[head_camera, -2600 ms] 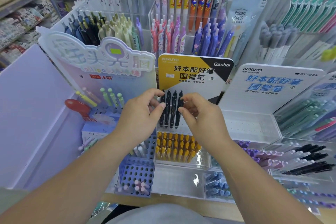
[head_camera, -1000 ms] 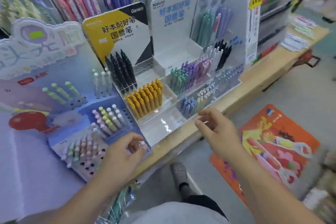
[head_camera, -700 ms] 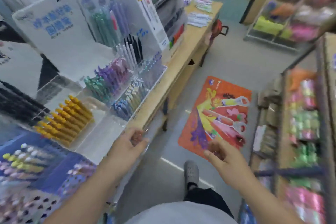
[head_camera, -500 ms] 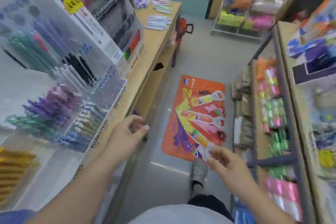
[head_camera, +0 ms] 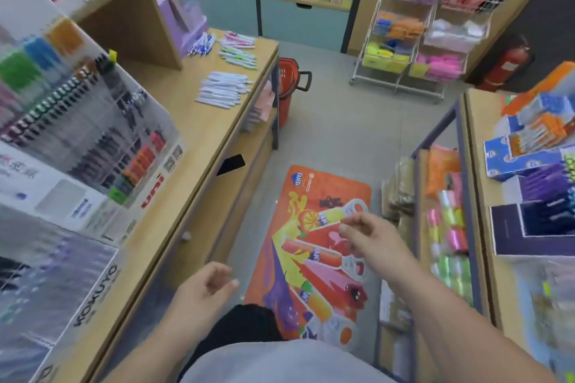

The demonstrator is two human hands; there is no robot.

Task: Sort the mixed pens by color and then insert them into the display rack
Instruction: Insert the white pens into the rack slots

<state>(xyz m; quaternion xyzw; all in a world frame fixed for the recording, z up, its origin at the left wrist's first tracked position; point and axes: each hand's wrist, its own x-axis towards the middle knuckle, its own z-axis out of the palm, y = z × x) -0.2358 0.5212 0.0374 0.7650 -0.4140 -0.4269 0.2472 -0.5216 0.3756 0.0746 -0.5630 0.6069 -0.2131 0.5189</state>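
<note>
While white pens [head_camera: 222,88] lie heaped on tabletop [head_camera: 193,124] (coloured pens [head_camera: 238,51] behind), L grip [head_camera: 199,297] & R grip [head_camera: 371,242] hang loose, empty, near mat [head_camera: 329,186].

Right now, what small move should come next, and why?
Probably step along the counter and reach the left hand toward the white pens: it and the right hand hold nothing, and those pens lie farther ahead.

pens [head_camera: 222,90] on counter [head_camera: 193,134] | display rack [head_camera: 81,121] at left | mat [head_camera: 326,190] on floor [head_camera: 342,127]
</note>
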